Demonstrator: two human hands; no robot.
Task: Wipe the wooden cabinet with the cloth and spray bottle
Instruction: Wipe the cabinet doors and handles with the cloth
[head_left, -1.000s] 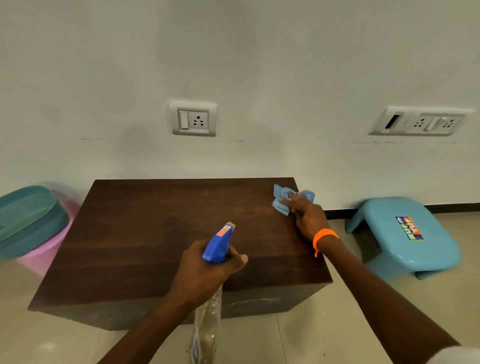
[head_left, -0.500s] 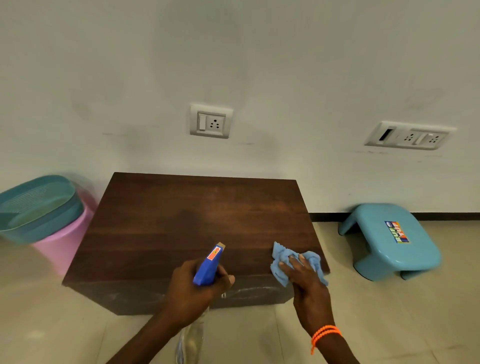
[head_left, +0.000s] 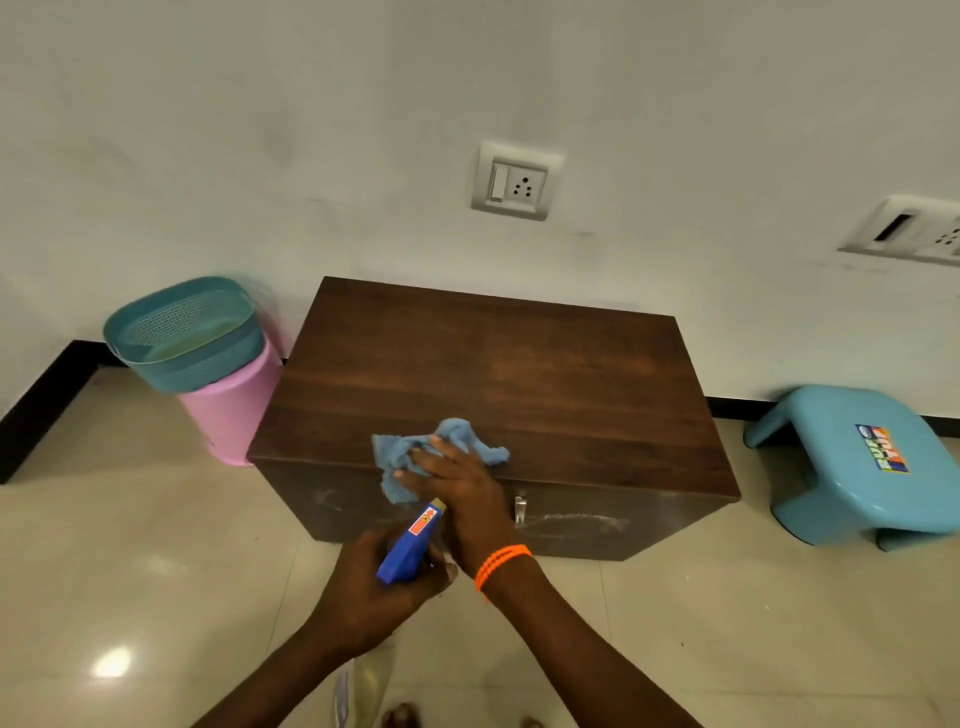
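From the head camera, the wooden cabinet (head_left: 519, 379) is a dark brown box with a visible grain running across its flat top, standing on the pale tiled floor against the white wall; its front face carries whitish smears and a small metal latch (head_left: 520, 508) near the top edge. The cloth (head_left: 395, 452) is light blue and crumpled, lying at the cabinet's front edge, with part of it hanging over onto the front face. The right hand (head_left: 457, 483), with an orange band (head_left: 501, 566) at the wrist, lies on the cloth with its fingers fairly straight and spread, pressing it against the edge. The left hand (head_left: 374, 587) is curled round the neck of the spray bottle (head_left: 410, 540), whose blue trigger head has an orange label and points toward the cabinet front; the clear body hangs below the hand, close to the bottom of the view. The two hands sit just beside each other in front of the cabinet. A teal basket (head_left: 182, 332) rests on a pink bin (head_left: 234, 410) to the cabinet's left, and a light blue stool (head_left: 841, 467) stands to its right.
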